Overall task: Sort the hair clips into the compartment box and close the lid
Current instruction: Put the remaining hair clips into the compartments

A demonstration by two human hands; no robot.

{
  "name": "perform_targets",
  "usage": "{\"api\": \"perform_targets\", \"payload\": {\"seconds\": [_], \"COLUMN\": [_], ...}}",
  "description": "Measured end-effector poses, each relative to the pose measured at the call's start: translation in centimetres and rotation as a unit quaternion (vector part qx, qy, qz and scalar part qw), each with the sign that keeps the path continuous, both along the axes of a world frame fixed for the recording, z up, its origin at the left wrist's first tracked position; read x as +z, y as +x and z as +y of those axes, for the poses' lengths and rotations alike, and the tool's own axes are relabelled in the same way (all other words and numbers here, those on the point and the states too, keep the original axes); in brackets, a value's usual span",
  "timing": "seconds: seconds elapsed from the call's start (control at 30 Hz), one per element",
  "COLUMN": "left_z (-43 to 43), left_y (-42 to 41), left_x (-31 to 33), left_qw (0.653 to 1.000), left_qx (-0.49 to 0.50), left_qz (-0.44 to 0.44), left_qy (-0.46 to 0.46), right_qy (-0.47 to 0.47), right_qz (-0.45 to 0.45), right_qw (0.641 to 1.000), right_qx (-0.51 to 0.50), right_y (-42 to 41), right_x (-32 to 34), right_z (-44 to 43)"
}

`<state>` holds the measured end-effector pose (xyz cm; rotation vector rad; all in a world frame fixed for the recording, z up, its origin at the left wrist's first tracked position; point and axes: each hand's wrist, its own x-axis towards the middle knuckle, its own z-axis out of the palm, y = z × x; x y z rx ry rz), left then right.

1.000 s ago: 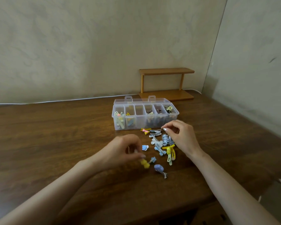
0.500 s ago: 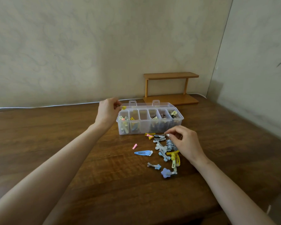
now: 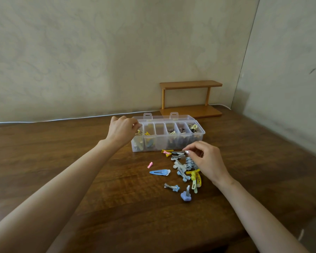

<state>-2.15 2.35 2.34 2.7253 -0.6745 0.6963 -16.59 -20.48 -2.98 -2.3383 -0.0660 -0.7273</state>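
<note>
The left hand (image 3: 121, 129) has moved from the loose clips up to the compartment box (image 3: 171, 143). It is now over the leftmost compartment, and the small yellow piece seen at its fingertips half a second ago no longer shows. Its grip is curled inward. I cannot tell if it holds anything.

The right hand (image 3: 207, 161) has stayed at the pile of hair clips (image 3: 182, 165). The thumb and forefinger of its grip are brought together at the end of a grey clip (image 3: 178, 152). It is not clear whether they really pinch it.

The box stands on the worktop (image 3: 62, 143) with its lid (image 3: 162, 117) open and lying back behind it. Several compartments have clips inside. The pile lies just in front of the box, towards its right end.

A blue snap clip (image 3: 160, 172) and a small pink clip (image 3: 150, 165) lie apart to the left of the pile. A blue star clip (image 3: 172, 187) and a lilac flower clip (image 3: 186, 195) lie nearer the person.

Behind the box a wooden shelf (image 3: 190, 99) stands against the wall. A white cable (image 3: 62, 119) runs along the far edge of the worktop.
</note>
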Motion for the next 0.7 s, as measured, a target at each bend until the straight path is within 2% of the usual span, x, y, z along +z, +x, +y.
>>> {"api": "perform_targets", "payload": {"seconds": [0.17, 0.37, 0.5, 0.6, 0.7], "left_z": [0.9, 0.9, 0.3, -0.2, -0.8], "left_y": [-0.3, -2.5, -4.7, -5.9, -6.9], "left_x": [-0.5, -0.5, -0.5, -1.2, -1.9], "left_qw": [0.999, 0.989, 0.986, 0.983, 0.981], "left_qx": [-0.037, -0.045, -0.074, -0.096, -0.118], "left_qz": [-0.028, -0.092, -0.101, -0.097, -0.076], "left_qy": [-0.024, -0.103, -0.113, -0.124, -0.134], "right_qy": [0.009, 0.031, -0.013, -0.041, -0.055], "right_qz": [0.0, 0.023, 0.122, 0.233, 0.291], "right_qw": [1.0, 0.999, 0.992, 0.968, 0.946], "right_qx": [0.0, 0.007, 0.043, 0.087, 0.13], "right_y": [-0.1, -0.6, -2.4, -4.3, -5.4], "right_x": [0.2, 1.2, 3.0, 3.3, 2.7], "right_z": [0.0, 0.1, 0.0, -0.4, -0.7]}}
